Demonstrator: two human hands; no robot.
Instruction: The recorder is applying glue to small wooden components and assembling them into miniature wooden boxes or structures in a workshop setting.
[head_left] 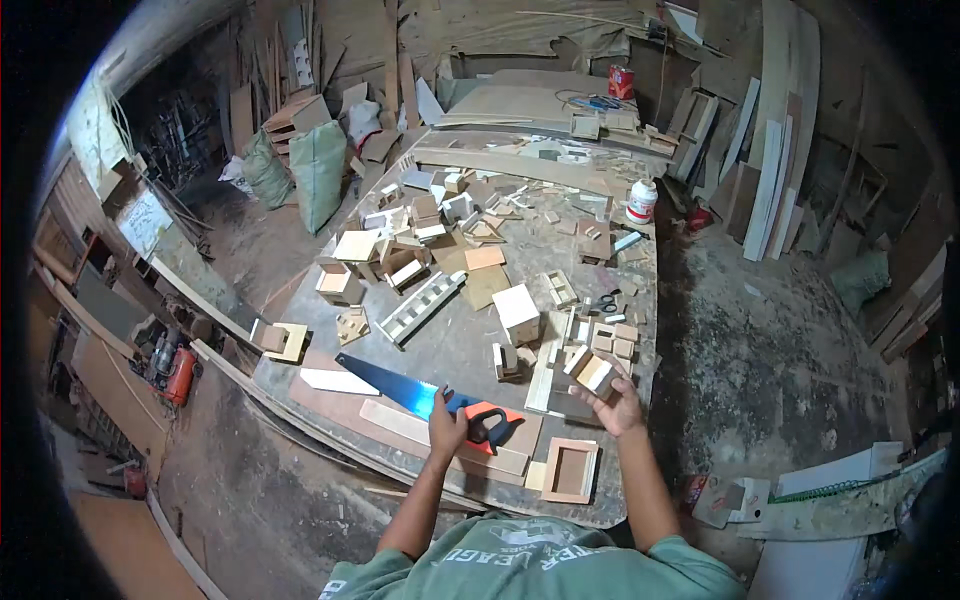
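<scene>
Near the table's front edge, my left hand (447, 428) is closed on a handsaw (392, 387) where the blade meets the handle. The saw has a blue blade pointing to the far left and an orange and black handle to the right of my hand. My right hand (618, 408) grips a small wooden box piece (594, 372) with pale edges, tilted above the table's right side. Under the saw lie flat wooden strips (400, 418). A small rectangular wooden frame (572, 470) rests between my forearms, close to the edge.
Many small wooden pieces and boxes cover the worktable (455, 365). A slotted wooden strip (420, 308), a white-topped box (516, 313), scissors (606, 300) and a white bottle (641, 202) are among them. Green sacks (319, 178) stand beyond the left side; boards (782, 150) lean at the right.
</scene>
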